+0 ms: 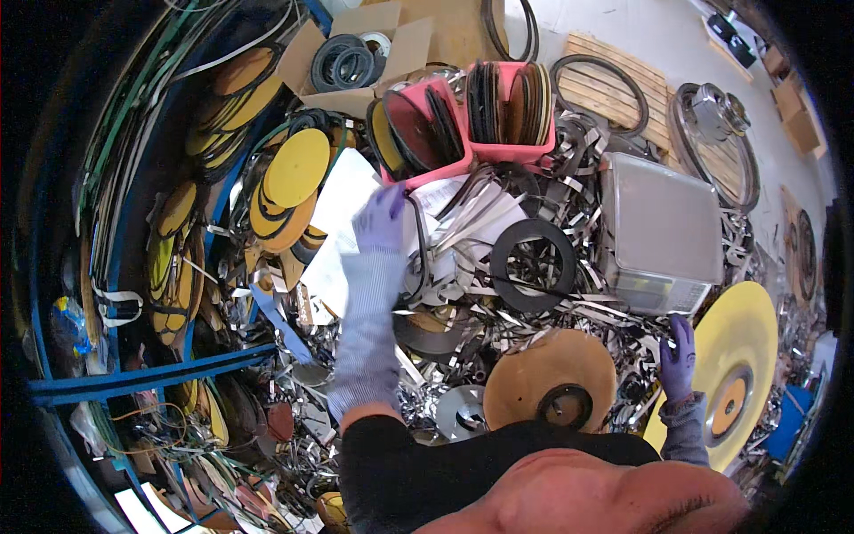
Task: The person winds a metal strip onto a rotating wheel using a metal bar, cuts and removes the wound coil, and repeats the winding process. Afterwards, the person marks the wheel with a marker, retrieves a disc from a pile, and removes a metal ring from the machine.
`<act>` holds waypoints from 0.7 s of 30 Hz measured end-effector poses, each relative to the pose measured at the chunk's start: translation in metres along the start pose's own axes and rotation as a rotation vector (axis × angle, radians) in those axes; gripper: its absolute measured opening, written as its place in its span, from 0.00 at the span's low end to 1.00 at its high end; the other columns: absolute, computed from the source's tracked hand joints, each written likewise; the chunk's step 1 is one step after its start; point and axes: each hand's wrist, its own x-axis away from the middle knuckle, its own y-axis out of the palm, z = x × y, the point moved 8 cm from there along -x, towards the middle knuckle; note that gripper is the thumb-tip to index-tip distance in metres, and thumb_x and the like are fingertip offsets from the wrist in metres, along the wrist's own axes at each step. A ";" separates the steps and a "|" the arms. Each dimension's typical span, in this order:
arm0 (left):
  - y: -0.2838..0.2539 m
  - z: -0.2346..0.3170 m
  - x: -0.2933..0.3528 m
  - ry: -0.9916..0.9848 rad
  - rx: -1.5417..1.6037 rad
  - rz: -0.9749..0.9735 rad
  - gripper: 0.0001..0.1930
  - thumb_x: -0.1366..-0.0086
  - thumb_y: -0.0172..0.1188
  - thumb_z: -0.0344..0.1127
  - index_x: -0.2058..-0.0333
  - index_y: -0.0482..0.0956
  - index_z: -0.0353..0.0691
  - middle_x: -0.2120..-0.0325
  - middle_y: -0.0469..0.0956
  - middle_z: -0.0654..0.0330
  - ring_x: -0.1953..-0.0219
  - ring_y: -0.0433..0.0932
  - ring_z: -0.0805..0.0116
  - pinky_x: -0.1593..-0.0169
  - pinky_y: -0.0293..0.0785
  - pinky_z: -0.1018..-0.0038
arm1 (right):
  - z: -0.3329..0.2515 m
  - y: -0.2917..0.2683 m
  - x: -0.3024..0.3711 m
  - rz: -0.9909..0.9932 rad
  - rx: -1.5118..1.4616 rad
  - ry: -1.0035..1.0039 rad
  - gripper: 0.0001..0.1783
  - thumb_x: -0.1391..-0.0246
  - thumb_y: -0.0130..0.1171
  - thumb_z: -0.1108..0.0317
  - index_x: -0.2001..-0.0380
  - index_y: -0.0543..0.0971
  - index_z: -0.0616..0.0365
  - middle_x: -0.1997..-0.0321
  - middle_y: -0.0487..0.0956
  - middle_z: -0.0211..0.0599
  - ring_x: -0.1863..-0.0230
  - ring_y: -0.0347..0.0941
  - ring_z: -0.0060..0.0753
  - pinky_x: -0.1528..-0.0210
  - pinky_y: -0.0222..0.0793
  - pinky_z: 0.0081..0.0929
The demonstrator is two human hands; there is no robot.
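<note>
My left hand [380,221], in a purple glove with a grey knitted sleeve, reaches over white paper sheets [333,233]. Its fingers look partly spread, beside the near edge of a pink bin [442,169] filled with dark and yellow discs. A thin black band [422,258] hangs right by its fingertips; I cannot tell whether they touch. My right hand [680,358], gloved alike, has its thumb and fingers apart with nothing visible in them. It is between a large yellow disc [753,356] and a clear lidded plastic box [665,214].
Tangled metal strips [636,343] cover the work area, with a black ring [509,276] and a brown disc [511,383] on them. Yellow round discs [298,166] stack at left, near a blue rack bar [169,377]. Behind stand a cardboard box [298,62] and a wooden pallet [605,55].
</note>
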 end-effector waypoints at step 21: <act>-0.104 -0.007 0.019 -0.295 0.683 0.130 0.09 0.46 0.61 0.24 0.64 0.78 0.32 0.66 0.77 0.58 0.66 0.74 0.72 0.59 0.71 0.76 | 0.003 0.020 0.012 -0.067 -0.298 0.373 0.24 0.50 0.55 0.79 0.47 0.72 0.61 0.47 0.73 0.44 0.46 0.69 0.38 0.46 0.67 0.31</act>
